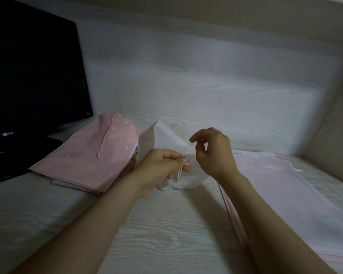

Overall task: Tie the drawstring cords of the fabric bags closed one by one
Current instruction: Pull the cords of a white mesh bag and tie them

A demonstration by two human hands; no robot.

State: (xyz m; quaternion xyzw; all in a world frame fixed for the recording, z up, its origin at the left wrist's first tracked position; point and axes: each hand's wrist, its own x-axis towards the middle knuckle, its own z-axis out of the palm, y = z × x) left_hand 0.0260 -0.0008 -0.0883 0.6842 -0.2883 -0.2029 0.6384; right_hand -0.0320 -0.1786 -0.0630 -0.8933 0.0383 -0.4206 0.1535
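Observation:
A white fabric bag (166,138) lies on the pale wood-grain table (166,224), its gathered mouth toward me. My left hand (162,167) grips that gathered mouth and pinches the thin white cord (179,175) between thumb and fingers. My right hand (214,151) hovers just right of it, fingers curled, pinching a cord end near the bag's edge. A stack of pink dotted bags (91,155) lies to the left. A pale pink bag (285,186) with a white cord lies flat on the right, partly under my right forearm.
A black monitor (32,76) stands at the left, its base by the pink stack. A wood-grain back panel (186,66) rises behind the table, and a beige wall (335,125) closes the right side.

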